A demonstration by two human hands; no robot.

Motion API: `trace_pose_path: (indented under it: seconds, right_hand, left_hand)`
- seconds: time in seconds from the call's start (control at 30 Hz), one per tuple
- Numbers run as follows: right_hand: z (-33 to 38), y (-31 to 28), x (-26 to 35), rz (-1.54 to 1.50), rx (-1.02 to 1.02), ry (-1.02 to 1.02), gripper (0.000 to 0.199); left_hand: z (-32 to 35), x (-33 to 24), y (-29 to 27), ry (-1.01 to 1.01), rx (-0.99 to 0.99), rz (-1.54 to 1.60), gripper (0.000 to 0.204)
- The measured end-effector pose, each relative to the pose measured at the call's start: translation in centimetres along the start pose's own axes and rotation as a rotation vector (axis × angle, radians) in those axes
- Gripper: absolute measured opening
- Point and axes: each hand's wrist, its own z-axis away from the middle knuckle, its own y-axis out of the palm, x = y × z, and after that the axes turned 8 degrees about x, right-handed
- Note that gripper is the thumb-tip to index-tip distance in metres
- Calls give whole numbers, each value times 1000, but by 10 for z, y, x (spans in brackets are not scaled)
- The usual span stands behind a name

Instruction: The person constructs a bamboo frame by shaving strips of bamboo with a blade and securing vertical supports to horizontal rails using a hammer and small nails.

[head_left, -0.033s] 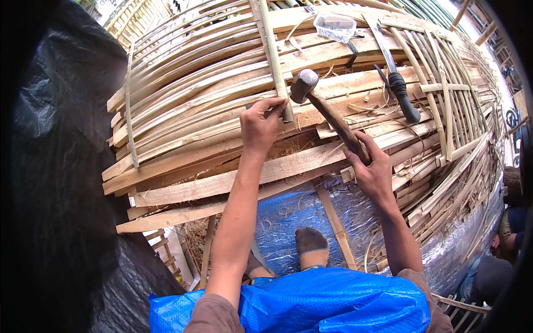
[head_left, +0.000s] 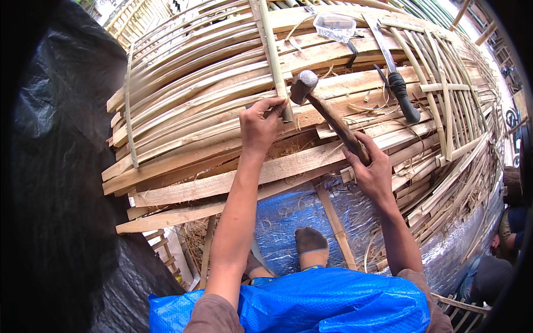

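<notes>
My right hand (head_left: 373, 171) is wrapped round the lower handle of a hammer (head_left: 336, 118) with a dark wooden handle. The hammer's head is up beside my left hand, just right of a bamboo crosspiece (head_left: 272, 55). My left hand (head_left: 261, 125) is closed in a pinch, its fingertips touching the near end of that crosspiece. Anything held between those fingertips is too small to make out. Under the crosspiece lie several long bamboo slats (head_left: 200, 100), side by side with narrow gaps, joined into a panel.
Wooden planks (head_left: 244, 178) support the slats. A clear plastic tub (head_left: 335, 26) and a long knife with a black-wrapped handle (head_left: 401, 91) lie on the far side. Another bamboo lattice (head_left: 444, 94) stands right. Black sheeting (head_left: 61, 166) hangs left; blue cloth (head_left: 333, 302) covers my lap.
</notes>
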Motion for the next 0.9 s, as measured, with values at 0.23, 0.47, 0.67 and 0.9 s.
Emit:
trace_pose_path:
  seconds: [0.23, 0.47, 0.67, 0.9]
  right_hand:
    - [4, 2, 2, 29, -6, -4, 36]
    - [7, 4, 2, -26, -19, -35, 37]
    - [10, 13, 4, -39, -16, -73, 37]
    - [9, 18, 2, 6, -3, -108, 40]
  left_hand:
    - [0, 11, 5, 227, -77, -89, 13]
    - [2, 19, 8, 351, -79, -173, 36]
    - [5, 27, 14, 302, -98, -175, 68]
    - [5, 29, 10, 297, -70, -242, 66]
